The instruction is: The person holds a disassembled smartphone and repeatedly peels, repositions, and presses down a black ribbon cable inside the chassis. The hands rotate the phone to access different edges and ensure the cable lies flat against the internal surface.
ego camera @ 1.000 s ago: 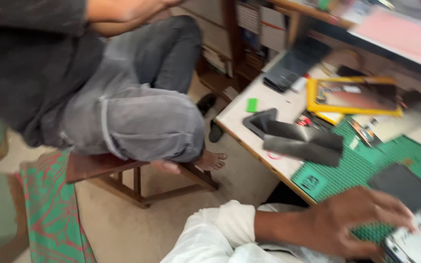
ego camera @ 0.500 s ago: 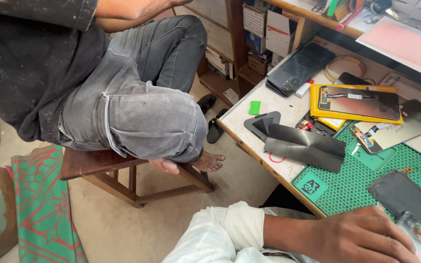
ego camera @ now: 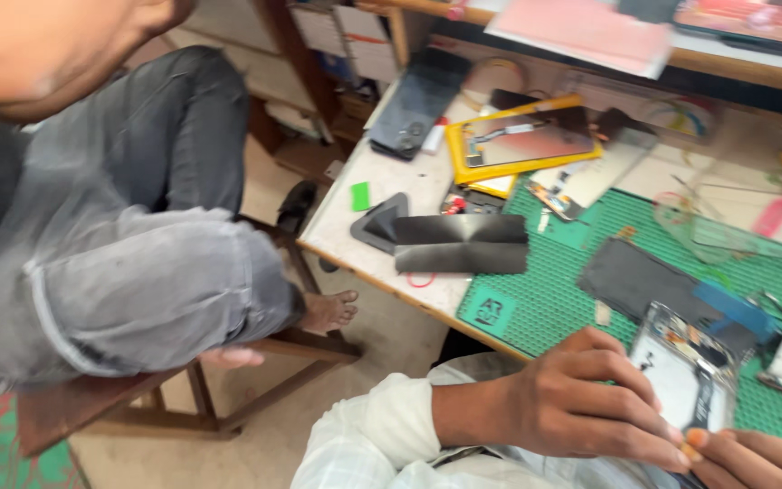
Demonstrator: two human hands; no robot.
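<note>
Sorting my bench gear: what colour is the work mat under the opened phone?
Green, with a fine grid texture: the work mat, clearest in the head view.

Left hand [ego camera: 581,407] comes in from lower left, white sleeve pushed back at the wrist, knuckles up, fingers curled, fingertips pinched closed at the near edge of the bench. Right hand [ego camera: 758,457] mostly cut off at bottom right corner, fingers extended toward the left fingertips.

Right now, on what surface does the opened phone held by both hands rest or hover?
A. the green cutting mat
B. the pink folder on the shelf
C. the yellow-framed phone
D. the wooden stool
A: the opened phone, gripped by the left hand and touched by the right hand, is over the green cutting mat.
</note>
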